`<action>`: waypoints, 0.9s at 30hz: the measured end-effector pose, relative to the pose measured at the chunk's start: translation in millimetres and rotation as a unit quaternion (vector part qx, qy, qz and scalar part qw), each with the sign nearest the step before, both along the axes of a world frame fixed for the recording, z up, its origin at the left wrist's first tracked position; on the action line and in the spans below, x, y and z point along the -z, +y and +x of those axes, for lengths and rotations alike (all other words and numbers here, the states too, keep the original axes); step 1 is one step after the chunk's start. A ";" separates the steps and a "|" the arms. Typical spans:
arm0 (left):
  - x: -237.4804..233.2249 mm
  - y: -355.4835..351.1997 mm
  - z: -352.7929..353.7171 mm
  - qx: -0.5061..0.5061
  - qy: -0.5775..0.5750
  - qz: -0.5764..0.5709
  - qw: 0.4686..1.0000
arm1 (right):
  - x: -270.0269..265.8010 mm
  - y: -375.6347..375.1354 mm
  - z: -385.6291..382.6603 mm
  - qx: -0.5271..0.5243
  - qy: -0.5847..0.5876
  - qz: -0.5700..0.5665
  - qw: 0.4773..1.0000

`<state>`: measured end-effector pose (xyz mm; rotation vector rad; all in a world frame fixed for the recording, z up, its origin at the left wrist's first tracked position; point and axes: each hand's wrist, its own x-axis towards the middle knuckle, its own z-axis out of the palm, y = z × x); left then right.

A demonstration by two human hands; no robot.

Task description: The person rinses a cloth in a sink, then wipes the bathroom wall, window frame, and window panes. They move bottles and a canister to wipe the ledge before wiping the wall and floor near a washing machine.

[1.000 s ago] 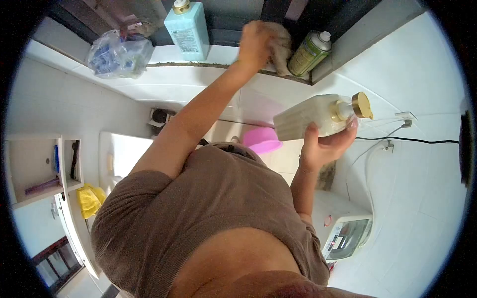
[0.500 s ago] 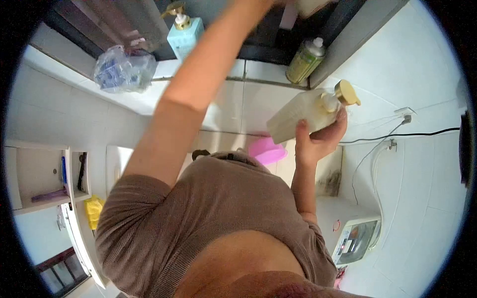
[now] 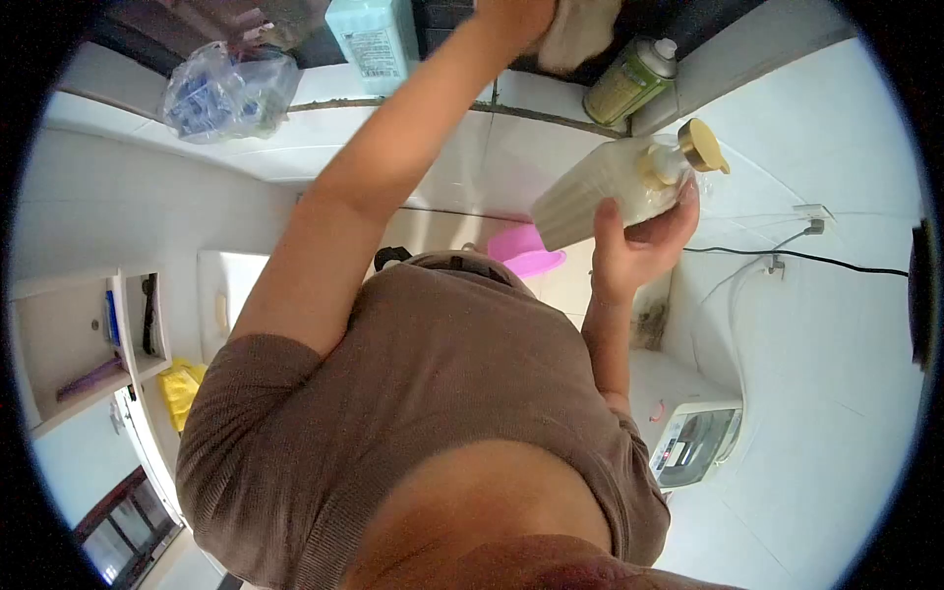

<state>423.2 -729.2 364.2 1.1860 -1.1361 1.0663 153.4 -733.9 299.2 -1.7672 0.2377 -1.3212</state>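
A tilted white bottle [image 3: 605, 192] is gripped in the right hand [image 3: 644, 236] between thumb and fingers, just in front of the sill [image 3: 541, 90], its gold pump [image 3: 700, 147] pointed up and to the right. A cloth [image 3: 580, 34] is held by the left hand [image 3: 521, 15] near the dark window, but how those fingers are set cannot be told, as the hand is partly cut off. On the sill, a bag [image 3: 231, 93], a blue bottle [image 3: 374, 44] and a can [image 3: 634, 84] are seen.
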 end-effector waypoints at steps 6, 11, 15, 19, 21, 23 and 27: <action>118.1 27.1 -18.9 -0.073 0.154 0.251 0.953 | -0.5 3.5 5.1 -0.010 -0.002 0.014 1.000; 121.0 23.6 -60.1 -0.148 0.031 0.470 0.869 | -0.8 7.0 13.8 -0.021 0.009 0.081 0.996; 119.4 26.3 -55.5 -0.154 0.045 0.491 0.856 | -3.8 11.1 21.9 -0.031 0.007 0.032 0.999; 112.7 53.0 -38.3 -0.293 0.150 0.563 0.758 | -11.6 11.1 31.6 -0.060 -0.006 0.022 0.998; 112.6 67.9 -35.4 -0.316 0.199 0.519 0.769 | -16.7 8.7 37.6 -0.061 -0.011 0.007 0.998; 117.7 80.6 -32.1 -0.269 0.174 0.506 0.801 | -21.4 4.6 46.1 -0.059 -0.018 -0.009 0.998; 124.2 97.1 -35.0 -0.091 0.096 0.470 0.873 | -44.4 0.4 65.8 -0.048 -0.040 -0.004 0.998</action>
